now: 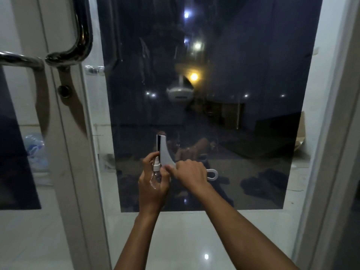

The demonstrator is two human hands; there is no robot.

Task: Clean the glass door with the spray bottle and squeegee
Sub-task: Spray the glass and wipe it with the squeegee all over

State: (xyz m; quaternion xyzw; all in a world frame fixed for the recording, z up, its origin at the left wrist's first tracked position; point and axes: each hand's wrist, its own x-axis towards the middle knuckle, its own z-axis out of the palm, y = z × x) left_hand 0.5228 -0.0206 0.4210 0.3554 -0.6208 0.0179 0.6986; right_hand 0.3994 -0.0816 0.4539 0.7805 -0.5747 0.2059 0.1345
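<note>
**Head view: both tools in hand before dark glass door**

Left hand [153, 184] curled its grip round a small clear plastic spray bottle [156, 172]; right hand [191, 174] clenched the white-handled squeegee [164, 152], blade upright, near the tinted glass door [214, 94]. Wetting the pane first, then pulling overlapping strokes, looked wisest.

My left hand [153, 179] covers most of the spray bottle [156, 172], so I see only its white nozzle and a bit of clear body. My right hand [191, 173] hides the middle of the squeegee [165, 152] handle. The door handles [78, 36] run off the top and left edges, and the bundle [36, 151] behind the left pane is too blurred to identify.
</note>
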